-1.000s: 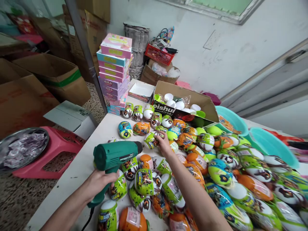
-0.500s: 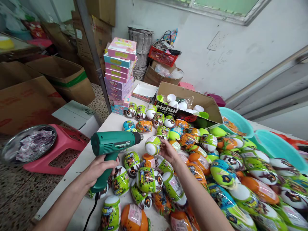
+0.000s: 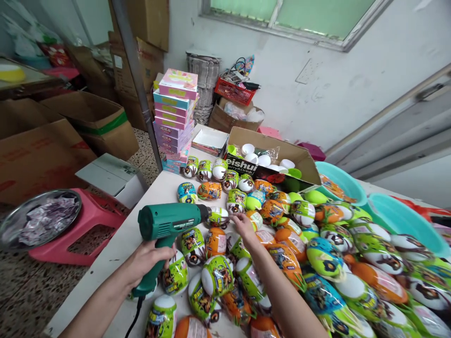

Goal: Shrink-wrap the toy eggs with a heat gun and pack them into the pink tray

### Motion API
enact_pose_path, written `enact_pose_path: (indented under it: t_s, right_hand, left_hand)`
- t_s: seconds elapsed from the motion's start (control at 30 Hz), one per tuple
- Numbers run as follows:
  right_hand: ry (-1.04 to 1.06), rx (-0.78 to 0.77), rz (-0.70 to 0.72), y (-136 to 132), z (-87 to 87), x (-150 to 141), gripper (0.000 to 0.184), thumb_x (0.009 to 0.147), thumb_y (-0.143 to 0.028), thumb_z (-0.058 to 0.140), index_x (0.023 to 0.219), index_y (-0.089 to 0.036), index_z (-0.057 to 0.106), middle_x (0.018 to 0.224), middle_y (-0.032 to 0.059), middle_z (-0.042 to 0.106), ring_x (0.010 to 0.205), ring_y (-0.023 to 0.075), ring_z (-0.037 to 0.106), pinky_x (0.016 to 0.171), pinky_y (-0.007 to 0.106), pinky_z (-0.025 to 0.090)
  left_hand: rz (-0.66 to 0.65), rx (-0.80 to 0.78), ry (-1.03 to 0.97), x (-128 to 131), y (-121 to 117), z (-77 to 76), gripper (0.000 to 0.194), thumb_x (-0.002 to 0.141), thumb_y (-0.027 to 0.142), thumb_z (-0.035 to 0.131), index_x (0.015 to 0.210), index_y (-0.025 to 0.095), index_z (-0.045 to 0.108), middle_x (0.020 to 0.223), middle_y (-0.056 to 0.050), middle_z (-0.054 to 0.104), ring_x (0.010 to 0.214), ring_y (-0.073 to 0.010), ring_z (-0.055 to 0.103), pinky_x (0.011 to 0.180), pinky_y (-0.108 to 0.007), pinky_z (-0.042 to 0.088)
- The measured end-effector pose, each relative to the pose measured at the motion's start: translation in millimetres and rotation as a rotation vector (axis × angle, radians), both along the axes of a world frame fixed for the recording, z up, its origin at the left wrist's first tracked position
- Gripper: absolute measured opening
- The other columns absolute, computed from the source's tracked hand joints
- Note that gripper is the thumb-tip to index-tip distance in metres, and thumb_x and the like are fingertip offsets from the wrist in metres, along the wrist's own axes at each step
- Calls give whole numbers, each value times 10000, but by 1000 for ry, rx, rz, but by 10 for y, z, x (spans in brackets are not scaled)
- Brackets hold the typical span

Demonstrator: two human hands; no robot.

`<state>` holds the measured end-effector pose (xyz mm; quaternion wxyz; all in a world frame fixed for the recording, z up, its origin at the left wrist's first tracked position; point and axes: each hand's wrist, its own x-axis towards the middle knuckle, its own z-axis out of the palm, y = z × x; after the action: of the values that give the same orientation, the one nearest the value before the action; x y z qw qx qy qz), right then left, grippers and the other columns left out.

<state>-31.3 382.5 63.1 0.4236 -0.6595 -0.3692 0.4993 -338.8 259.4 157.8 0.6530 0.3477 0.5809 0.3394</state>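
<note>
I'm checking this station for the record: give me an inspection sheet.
Surface: white table, wrapped eggs crowd its right side.
Job's things: green heat gun, nozzle at one small wrapped egg.
Clutter: stacked boxes, open carton, turquoise basins.
Hands: left grips the handle; right has fingertips at that egg.
Cables: black cord hangs below the handle.
Surroundings: pink stool bearing a metal bowl.

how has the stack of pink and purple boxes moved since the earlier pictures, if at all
No, it has not visibly moved: the stack of boxes keeps its place just right of the metal pole; only the camera view shifted.
</note>
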Motion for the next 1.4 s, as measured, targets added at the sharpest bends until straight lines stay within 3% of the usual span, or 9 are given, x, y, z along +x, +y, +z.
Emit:
enact_pose_path:
  t_s: [0.1, 0.2, 0.37, 0.5, 0.63, 0.83, 0.97, 1.1, 1.4]
  right_hand:
    - [-375, 211, 99, 207, 90, -20, 293, 679, -344, 702, 927, -191, 670, 967, 80, 621, 961, 267, 567, 916, 442, 460]
    - [-874, 442, 431, 510, 147, -311, 310, 804, -277, 584, 1090, -178, 651, 1128, 123, 588, 1062, 268, 534, 931, 402, 441]
    - [-1234, 430, 940, 921, 39, -1094, 251, 867, -163, 500, 1067, -166, 652, 1164, 152, 585, 1106, 277, 490, 895, 382, 424]
    - [-1232, 387, 872, 1114, -14, -1296, 245, 880, -119, 453, 1005, -158, 661, 1146, 164, 597, 1093, 275, 498, 822, 365, 435]
    - [-1236, 310, 676, 1092, 138, -844, 232, 878, -224, 507, 1049, -159, 650, 1137, 165, 617, 965, 259, 561, 721, 325, 437]
    - [-415, 225, 133, 560, 437, -83, 223, 686, -386, 713, 759, -180, 667, 647, 13, 637, 608, 178, 557, 591, 292, 424]
    - [12, 135, 37, 172, 507, -38, 344, 552, -414, 828, 747, -175, 675, 633, -2, 646, 584, 159, 577, 589, 298, 476]
    - [187, 55, -12, -90, 546, -25, 342, 508, -331, 882, 735, -171, 683, 662, -14, 662, 612, 139, 616, 643, 287, 540]
    - [574, -263, -172, -336, 440, 133, 170, 658, -100, 762, 662, -190, 617, 606, -8, 646, 580, 117, 650, 597, 210, 601]
  left_hand:
    - [86, -23, 31, -73, 39, -6, 175, 668, 303, 718, 771, 182, 644, 583, 36, 633, 543, -140, 543, 546, -241, 426]
    - [184, -49, 40, -193, 33, -9, 226, 654, 353, 739, 760, 182, 637, 536, 29, 619, 533, -151, 539, 523, -241, 432]
    - [289, -26, -29, -417, -16, -59, 294, 676, 388, 760, 869, 182, 680, 602, 21, 659, 532, -159, 568, 570, -266, 483]
    - [347, -29, 22, -524, -31, -85, 344, 632, 409, 792, 863, 166, 712, 690, 0, 688, 578, -166, 581, 630, -266, 498]
    - [322, -72, 8, -520, -38, -111, 308, 656, 408, 772, 843, 174, 701, 673, -6, 678, 582, -176, 572, 587, -268, 478]
    - [111, -11, 110, -253, -81, -43, 246, 704, 414, 690, 594, 198, 649, 667, -22, 665, 692, -220, 598, 686, -305, 470]
    - [-48, -12, 98, -90, -71, 107, 208, 707, 382, 654, 594, 207, 653, 691, -29, 679, 771, -256, 612, 808, -351, 456]
    - [-3, 50, 88, -129, -44, 212, 172, 704, 348, 668, 619, 199, 656, 731, -31, 690, 761, -236, 603, 786, -340, 455]
    - [-45, -19, -32, -262, -358, 128, 127, 718, 277, 663, 797, 181, 686, 696, -1, 652, 621, -178, 564, 653, -307, 466]
